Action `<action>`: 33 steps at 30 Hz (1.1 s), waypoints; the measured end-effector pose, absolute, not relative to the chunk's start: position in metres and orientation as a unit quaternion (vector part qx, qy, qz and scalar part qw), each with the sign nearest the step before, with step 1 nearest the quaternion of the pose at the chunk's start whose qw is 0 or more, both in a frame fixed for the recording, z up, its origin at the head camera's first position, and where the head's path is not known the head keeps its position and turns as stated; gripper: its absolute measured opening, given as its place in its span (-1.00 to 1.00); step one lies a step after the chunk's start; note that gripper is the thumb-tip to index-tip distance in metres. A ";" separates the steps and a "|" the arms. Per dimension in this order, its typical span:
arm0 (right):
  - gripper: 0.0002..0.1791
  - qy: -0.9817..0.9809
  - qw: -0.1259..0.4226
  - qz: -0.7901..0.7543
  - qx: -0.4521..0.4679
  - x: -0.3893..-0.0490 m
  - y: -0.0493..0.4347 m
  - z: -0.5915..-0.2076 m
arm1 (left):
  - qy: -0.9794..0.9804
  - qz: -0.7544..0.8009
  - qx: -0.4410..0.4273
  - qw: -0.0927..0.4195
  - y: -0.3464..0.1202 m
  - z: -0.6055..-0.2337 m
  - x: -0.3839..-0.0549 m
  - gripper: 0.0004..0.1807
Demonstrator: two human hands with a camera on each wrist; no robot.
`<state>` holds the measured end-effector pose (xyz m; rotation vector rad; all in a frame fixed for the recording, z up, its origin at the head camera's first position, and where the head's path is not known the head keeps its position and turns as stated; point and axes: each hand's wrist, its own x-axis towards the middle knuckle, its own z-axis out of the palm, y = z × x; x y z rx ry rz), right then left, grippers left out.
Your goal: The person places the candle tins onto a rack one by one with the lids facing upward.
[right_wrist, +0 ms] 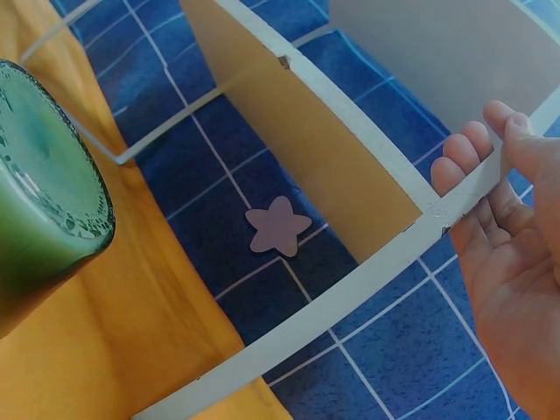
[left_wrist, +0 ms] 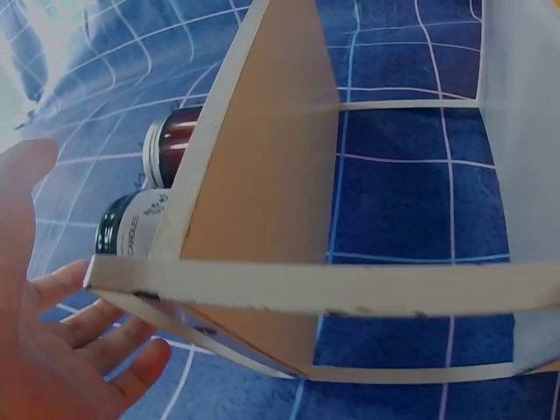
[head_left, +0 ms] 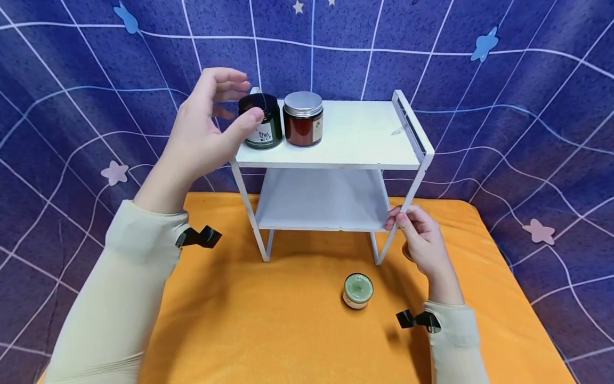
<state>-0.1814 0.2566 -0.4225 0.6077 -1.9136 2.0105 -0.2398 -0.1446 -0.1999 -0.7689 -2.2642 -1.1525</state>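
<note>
A two-tier white shelf [head_left: 364, 128] stands on the orange cloth. On its top board, at the left, sit a dark green candle jar [head_left: 268, 130] with a black lid and an amber jar [head_left: 302, 125] with a silver lid, side by side. My left hand [head_left: 203, 125] is beside the green jar, thumb in front and fingers spread behind; the left wrist view shows them apart from the jar. With thumb and fingers, my right hand [head_left: 424, 240] holds the shelf's front right leg [right_wrist: 350, 293] near the lower board [head_left: 326, 205].
A small green candle [head_left: 358, 290] in a glass sits on the orange cloth [head_left: 268, 330] in front of the shelf. Behind my right hand is a round thing [head_left: 408, 252], mostly hidden. A blue curtain [head_left: 479, 106] with white lines and stars hangs behind.
</note>
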 end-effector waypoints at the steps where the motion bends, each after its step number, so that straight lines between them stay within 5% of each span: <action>1: -0.78 -0.665 0.149 0.700 0.212 -0.181 0.257 -0.422 | -0.825 -0.426 -0.281 0.242 -0.146 -0.203 -0.239 -0.30; 18: -0.77 -0.669 0.156 0.696 0.209 -0.181 0.257 -0.423 | -0.750 -0.540 -0.289 0.250 -0.175 -0.267 -0.232 -0.34; 33: -0.78 -0.673 0.168 0.688 0.211 -0.182 0.256 -0.423 | -0.626 -0.716 -0.252 0.178 -0.178 -0.343 -0.225 -0.47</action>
